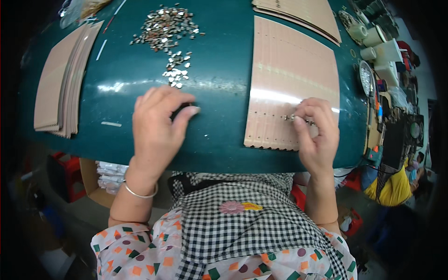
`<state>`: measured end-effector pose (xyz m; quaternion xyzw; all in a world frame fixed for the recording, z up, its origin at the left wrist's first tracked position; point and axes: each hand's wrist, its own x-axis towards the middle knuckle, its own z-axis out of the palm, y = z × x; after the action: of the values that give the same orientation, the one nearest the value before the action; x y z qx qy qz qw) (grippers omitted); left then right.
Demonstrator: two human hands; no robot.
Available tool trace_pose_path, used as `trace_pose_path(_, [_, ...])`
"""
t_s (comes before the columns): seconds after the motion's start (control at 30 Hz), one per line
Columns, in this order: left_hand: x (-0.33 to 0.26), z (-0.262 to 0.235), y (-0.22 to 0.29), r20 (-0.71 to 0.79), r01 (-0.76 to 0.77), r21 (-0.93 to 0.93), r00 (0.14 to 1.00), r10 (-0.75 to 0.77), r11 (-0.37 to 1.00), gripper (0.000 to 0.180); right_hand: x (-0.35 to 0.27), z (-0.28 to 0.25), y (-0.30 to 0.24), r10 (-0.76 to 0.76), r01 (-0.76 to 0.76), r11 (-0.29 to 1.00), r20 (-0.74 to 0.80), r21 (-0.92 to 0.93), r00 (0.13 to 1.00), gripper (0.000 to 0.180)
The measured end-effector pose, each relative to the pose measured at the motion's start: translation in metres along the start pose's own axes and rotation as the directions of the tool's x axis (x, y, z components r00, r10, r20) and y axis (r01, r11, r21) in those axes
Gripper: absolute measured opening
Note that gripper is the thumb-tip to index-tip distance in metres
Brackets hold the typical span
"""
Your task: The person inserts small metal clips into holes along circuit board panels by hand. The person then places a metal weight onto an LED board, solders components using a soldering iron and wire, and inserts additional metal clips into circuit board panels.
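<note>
My left hand (161, 123) is over the green table (219, 116), just below a trail of small shiny metal pieces (176, 74). Its fingers curl, and thumb and forefinger tips stand apart with nothing visible between them. On the right, my right hand (319, 135) rests at a pinkish-beige panel (294, 70) with rows of small holes and a scalloped near edge. Its thumb and forefinger pinch a small metal piece at a row of holes. A few similar metal pieces (287, 117) sit along that row, partly hidden by the fingers.
A large heap of metal pieces (168, 28) lies at the table's far side. Stacked panels stand at left (60, 84) and far right (303, 14). White strips (111, 124) lie on the table. Tape rolls (358, 31) and tools crowd the right side.
</note>
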<state>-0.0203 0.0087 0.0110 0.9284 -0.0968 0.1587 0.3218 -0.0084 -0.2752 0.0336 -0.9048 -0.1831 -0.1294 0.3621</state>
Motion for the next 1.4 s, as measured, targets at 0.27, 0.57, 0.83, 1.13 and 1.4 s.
trace_pose_path(0.27, [-0.007,0.006,-0.009,0.087,0.055,0.033,0.994,-0.058,0.998,0.016,-0.001,0.017,0.011,-0.022,0.026,0.998,0.074,-0.051,0.997,0.014])
trace_pose_path(0.57, [-0.006,0.006,-0.006,0.074,0.092,-0.092,0.994,-0.086,0.992,0.016,0.002,0.020,0.009,-0.065,0.079,0.988,0.101,-0.136,0.993,0.016])
trace_pose_path(0.83, [-0.007,0.005,0.003,0.111,0.228,-0.353,0.973,-0.202,0.908,0.014,0.004,0.020,0.007,-0.101,0.123,0.973,0.116,-0.196,0.988,0.016])
trace_pose_path(1.13, [-0.008,0.012,0.017,0.341,0.357,-0.731,0.929,-0.142,0.581,0.012,0.002,0.026,0.007,-0.100,0.120,0.962,0.093,-0.244,0.991,0.017])
trace_pose_path(1.4, [-0.008,0.025,0.044,0.613,0.607,-0.789,0.767,-0.190,-0.092,0.015,0.007,0.009,-0.017,0.000,0.005,0.998,0.080,-0.059,0.997,0.018])
